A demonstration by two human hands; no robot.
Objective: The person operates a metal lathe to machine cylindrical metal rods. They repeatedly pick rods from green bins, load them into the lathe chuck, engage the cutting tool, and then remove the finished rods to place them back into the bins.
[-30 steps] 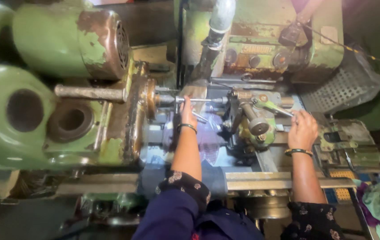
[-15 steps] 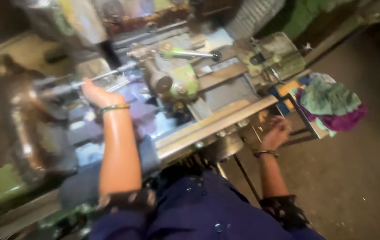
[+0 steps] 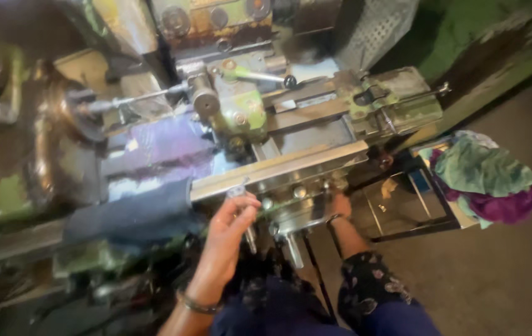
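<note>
The green lathe (image 3: 247, 106) fills the view, its bed running left to right. Below its front rail (image 3: 278, 167), the left hand (image 3: 228, 233) curls around a small steel handle (image 3: 250, 239) pointing down toward the person. The right hand (image 3: 340, 204) reaches underneath; its grip is hidden.

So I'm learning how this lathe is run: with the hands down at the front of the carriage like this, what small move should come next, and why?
Probably seat the left hand fully on the metal handle before turning anything. Its fingers only curl loosely around the handle below the bright rail. The right hand is lower, tucked under the carriage, its grip hidden.
</note>
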